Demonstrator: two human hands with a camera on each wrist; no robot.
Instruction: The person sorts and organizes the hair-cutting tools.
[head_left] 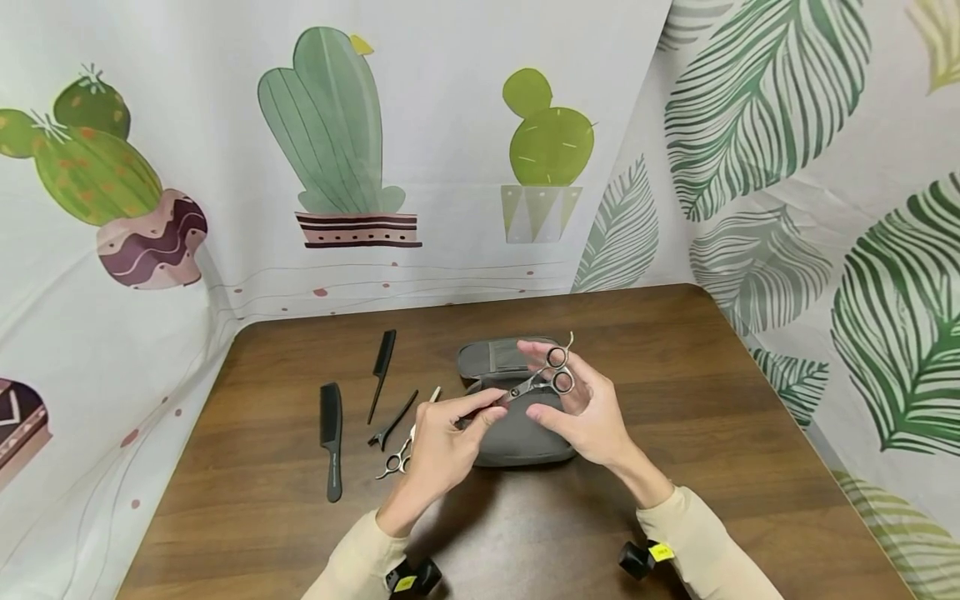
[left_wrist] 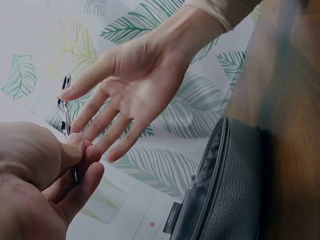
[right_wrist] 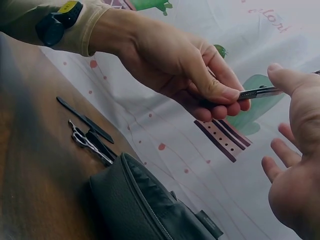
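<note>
My left hand [head_left: 447, 435] pinches a pair of silver haircutting scissors [head_left: 531, 385] by the blade end, between thumb and fingers. The finger rings point up and to the right. My right hand [head_left: 596, 417] is beside those rings, its fingers extended and thumb held apart; whether it touches the scissors I cannot tell. In the left wrist view the right palm [left_wrist: 145, 85] faces the camera. Below both hands lies an unzipped dark grey case [head_left: 525, 437], its lid folded back. My fingers hide part of the blades.
Left of the case lie a wide comb [head_left: 331, 442], a slim tail comb [head_left: 383, 358], a black hair clip [head_left: 393, 423] and second scissors [head_left: 396, 462], partly behind my left hand. They rest on a brown wooden table [head_left: 255, 400]. Printed cloth [head_left: 465, 150] hangs behind.
</note>
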